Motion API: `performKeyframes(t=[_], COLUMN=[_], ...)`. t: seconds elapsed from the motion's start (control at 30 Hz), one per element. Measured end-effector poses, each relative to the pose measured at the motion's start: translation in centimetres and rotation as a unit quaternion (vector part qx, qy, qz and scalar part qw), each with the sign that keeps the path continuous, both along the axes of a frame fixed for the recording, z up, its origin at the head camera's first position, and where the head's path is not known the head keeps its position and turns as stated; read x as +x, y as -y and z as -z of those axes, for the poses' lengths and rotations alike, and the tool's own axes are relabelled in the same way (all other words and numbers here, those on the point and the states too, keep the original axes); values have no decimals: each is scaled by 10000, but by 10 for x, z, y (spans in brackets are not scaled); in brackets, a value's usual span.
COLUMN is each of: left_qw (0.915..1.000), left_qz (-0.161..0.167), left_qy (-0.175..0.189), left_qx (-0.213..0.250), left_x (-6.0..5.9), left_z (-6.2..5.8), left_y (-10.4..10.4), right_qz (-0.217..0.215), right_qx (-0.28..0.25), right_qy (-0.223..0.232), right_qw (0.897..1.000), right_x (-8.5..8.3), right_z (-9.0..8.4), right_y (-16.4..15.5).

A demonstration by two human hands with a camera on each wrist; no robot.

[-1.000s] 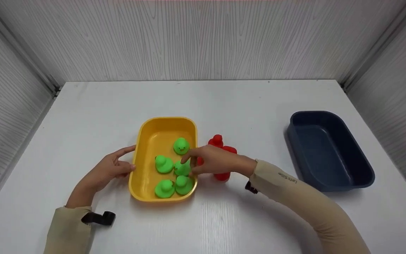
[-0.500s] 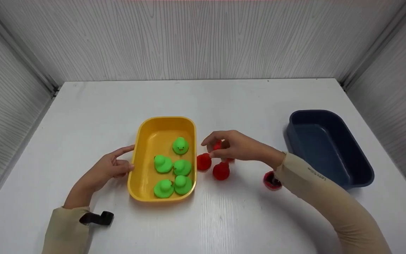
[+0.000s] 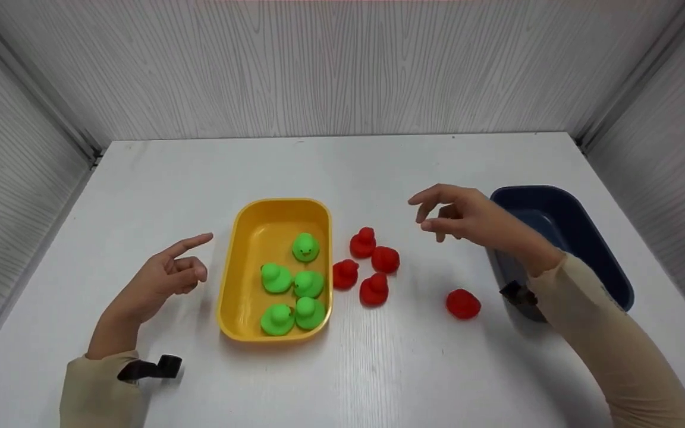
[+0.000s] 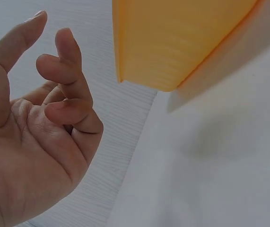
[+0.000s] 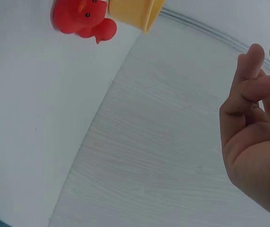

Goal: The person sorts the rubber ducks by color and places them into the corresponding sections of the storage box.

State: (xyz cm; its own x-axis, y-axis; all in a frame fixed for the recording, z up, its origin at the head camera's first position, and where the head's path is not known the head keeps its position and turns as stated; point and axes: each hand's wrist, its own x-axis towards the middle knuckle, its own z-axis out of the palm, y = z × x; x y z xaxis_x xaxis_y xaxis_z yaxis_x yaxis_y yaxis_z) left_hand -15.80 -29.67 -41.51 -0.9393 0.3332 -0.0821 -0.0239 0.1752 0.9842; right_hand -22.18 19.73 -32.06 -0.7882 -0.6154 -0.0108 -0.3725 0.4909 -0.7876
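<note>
Several green rubber ducks sit in a yellow tray left of the table's middle. My left hand hovers just left of that tray, apart from it, with loosely bent fingers and nothing held; the left wrist view shows its bare palm. Against the tray's right side lies a cluster of red rubber ducks, and one more red duck lies apart to the right. My right hand is in the air above and right of the cluster, holding nothing, its fingers loosely bent.
A dark blue tray stands at the right, partly covered by my right forearm; no objects show in its visible part. Wood-grain panels wall the white table at the back and both sides.
My right hand has left the yellow tray and moved right and back, leaving a green duck inside and uncovering the red ducks. My left hand has let go of the tray's rim and drawn left.
</note>
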Motion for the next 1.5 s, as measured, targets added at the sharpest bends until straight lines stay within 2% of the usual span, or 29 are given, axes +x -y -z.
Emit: performKeyframes(t=[0.2, 0.4, 0.53, 0.63, 0.8, 0.97, 1.13, 1.23, 1.37, 1.5], left_qw=[10000, 9993, 9978, 9960, 9913, 9853, 9737, 9669, 9616, 9593], left_qz=[-17, 52, 227, 338, 675, 1089, 1511, 1776, 2066, 2199], left_qy=[-89, -279, -466, -489, -573, -777, -1052, -1220, -1165, -1077], left_qx=[-8, -258, -402, -662, -977, -1060, -1345, -1368, -1383, -1404], left_x=[-5, -16, -20, -26, -33, -32, -27, -26, -26, -27], left_z=[-9, -31, -44, -49, -53, -63, -76, -81, -86, -89], left_y=[-6, -21, -37, -53, -86, -117, -143, -157, -176, -192], right_qz=[359, 552, 693, 820, 941, 1325, 1669, 1955, 2314, 2477], right_qx=[-123, -290, -120, 122, 276, 256, 386, 596, 1016, 1293], right_qy=[-286, -621, -596, -546, -647, -842, -764, -759, -672, -555], right_qw=[9989, 9961, 9957, 9951, 9931, 9873, 9823, 9759, 9652, 9585], right_x=[5, 10, 13, 16, 24, 34, 42, 44, 45, 44], right_z=[-3, 3, 8, 14, 22, 27, 30, 34, 40, 47], right_y=[-38, -80, -105, -124, -151, -176, -204, -220, -238, -252])
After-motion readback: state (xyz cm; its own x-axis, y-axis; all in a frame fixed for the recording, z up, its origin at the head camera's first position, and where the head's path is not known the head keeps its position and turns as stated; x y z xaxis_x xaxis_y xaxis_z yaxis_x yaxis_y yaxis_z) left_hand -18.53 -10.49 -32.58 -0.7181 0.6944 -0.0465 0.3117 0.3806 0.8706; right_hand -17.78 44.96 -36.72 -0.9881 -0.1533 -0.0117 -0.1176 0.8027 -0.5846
